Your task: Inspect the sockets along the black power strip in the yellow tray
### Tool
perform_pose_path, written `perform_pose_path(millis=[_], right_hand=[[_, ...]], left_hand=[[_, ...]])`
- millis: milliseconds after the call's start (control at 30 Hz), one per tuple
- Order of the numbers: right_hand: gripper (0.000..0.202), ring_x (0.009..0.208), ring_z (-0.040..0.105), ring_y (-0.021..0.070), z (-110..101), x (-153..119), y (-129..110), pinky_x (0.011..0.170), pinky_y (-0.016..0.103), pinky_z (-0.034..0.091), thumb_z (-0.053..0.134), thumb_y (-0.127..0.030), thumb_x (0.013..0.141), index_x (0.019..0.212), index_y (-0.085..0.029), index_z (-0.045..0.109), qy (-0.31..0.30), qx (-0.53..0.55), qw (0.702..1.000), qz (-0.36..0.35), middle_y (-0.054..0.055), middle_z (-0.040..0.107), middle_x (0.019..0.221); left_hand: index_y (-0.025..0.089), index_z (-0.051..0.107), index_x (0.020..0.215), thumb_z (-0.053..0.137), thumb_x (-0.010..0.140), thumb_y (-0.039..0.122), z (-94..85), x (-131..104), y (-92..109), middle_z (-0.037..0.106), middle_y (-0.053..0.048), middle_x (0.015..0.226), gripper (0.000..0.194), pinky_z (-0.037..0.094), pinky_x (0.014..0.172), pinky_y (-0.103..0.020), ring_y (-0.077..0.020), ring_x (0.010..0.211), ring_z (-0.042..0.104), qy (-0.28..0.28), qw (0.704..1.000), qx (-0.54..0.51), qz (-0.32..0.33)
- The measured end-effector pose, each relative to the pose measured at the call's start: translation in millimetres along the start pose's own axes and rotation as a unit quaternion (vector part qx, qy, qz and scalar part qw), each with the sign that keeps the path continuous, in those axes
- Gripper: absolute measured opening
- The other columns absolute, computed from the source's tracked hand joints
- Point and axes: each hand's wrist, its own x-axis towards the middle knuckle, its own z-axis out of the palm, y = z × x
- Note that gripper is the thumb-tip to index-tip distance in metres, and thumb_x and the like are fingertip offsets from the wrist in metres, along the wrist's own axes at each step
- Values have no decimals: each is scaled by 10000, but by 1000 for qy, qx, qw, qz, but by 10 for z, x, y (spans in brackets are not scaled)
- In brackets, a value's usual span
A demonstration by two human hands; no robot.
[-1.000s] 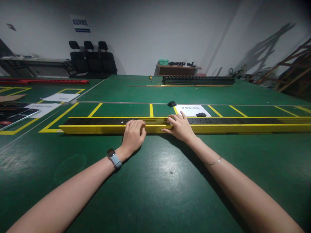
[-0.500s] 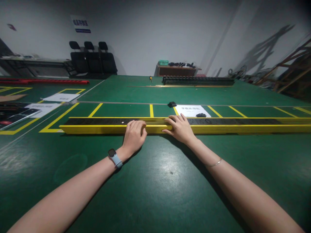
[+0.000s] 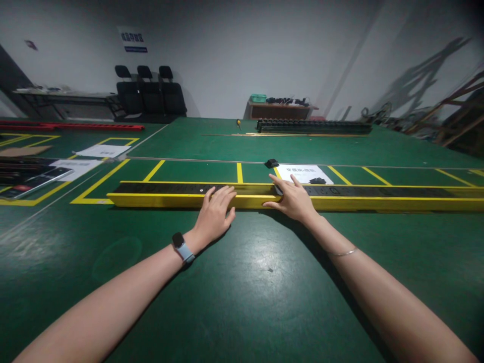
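Observation:
A long yellow channel (image 3: 166,200) lies crosswise on the green surface, with black strips (image 3: 162,188) set between its two walls. A gap without black strip shows between my hands. My left hand (image 3: 217,216), its fingers stretched forward and apart from the thumb, rests over the channel's near wall. On the other side of the gap is my right hand (image 3: 294,200). Its thumb lies against the near wall, while its spread fingers reach over the inside beside the end of the right black strip (image 3: 363,191). Neither hand closes on anything.
Behind the channel lie a white sign sheet (image 3: 298,173), a small black part (image 3: 271,163) and another black part (image 3: 317,181) on the sheet. Farther back is a long black rack (image 3: 313,126). Yellow tape lines (image 3: 239,173) mark the surface. Dark panels (image 3: 26,176) lie at left.
The channel has shifted a little right against the tape lines, my hands moving with it. My left fingers have straightened, and my right fingers have lifted and spread wider.

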Motion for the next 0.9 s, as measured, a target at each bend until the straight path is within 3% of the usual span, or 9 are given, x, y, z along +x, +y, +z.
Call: perform_pose_path(millis=[100, 233, 367, 467, 567, 733, 800, 900], right_hand=[[869, 1137, 614, 293, -74, -155, 325, 1133, 538, 292, 652, -636, 775, 1465, -192, 366, 11, 16, 1000, 14, 114, 661, 1235], [639, 1248, 533, 319, -214, -384, 761, 1010, 513, 428, 538, -538, 884, 1434, -233, 422, 16, 38, 993, 107, 77, 702, 1166], [449, 1145, 598, 288, -232, -467, 921, 957, 474, 457, 438, -453, 940, 1324, -242, 540, 55, 42, 985, 161, 71, 728, 1087], [404, 1057, 624, 285, -167, -386, 738, 973, 474, 436, 419, -435, 947, 1185, -187, 630, 104, 8, 981, 162, 108, 721, 1064], [397, 1060, 610, 268, -103, -228, 308, 950, 440, 451, 369, -397, 972, 1111, -156, 652, 137, 19, 980, 145, 131, 695, 1105], [360, 1235, 536, 238, -20, -16, -454, 1127, 481, 298, 403, -352, 977, 1236, -207, 606, 56, 71, 996, -1, 91, 624, 1298], [356, 1227, 546, 218, 8, 4, -574, 1133, 464, 300, 404, -337, 979, 1250, -217, 602, 48, 83, 995, -14, 80, 626, 1301], [325, 1201, 563, 206, 24, -21, -507, 1112, 436, 333, 406, -327, 979, 1170, -213, 642, 69, 82, 994, 1, 79, 648, 1260]], left_hand=[[169, 465, 1361, 455, 925, 244, 16, -1, -5, 507, -102, 1443, 443, 224, 1189, -476, -226, 1384, 402, -9, 1000, 12, 13], [158, 433, 1406, 461, 924, 261, 60, -2, -31, 483, -115, 1463, 494, 230, 1190, -483, -238, 1391, 394, -15, 1000, 23, 8], [155, 397, 1441, 456, 931, 279, 98, 3, -41, 474, -120, 1471, 529, 236, 1185, -489, -248, 1401, 381, -22, 999, 34, -3], [156, 388, 1448, 460, 929, 279, 113, 11, -28, 472, -124, 1472, 539, 237, 1183, -492, -251, 1398, 383, -23, 999, 32, -2], [160, 385, 1449, 466, 922, 270, 120, 18, -16, 471, -128, 1471, 544, 243, 1175, -498, -256, 1393, 389, -24, 999, 30, -5], [156, 381, 1446, 468, 914, 247, 124, 22, -16, 464, -127, 1477, 547, 242, 1167, -493, -259, 1388, 390, -28, 999, 40, -1], [155, 384, 1443, 464, 913, 240, 124, 23, -18, 460, -124, 1480, 543, 240, 1166, -490, -259, 1389, 387, -30, 999, 44, 1], [165, 386, 1443, 463, 910, 230, 121, 25, -20, 461, -120, 1480, 542, 241, 1163, -488, -259, 1388, 389, -30, 999, 44, 0]])
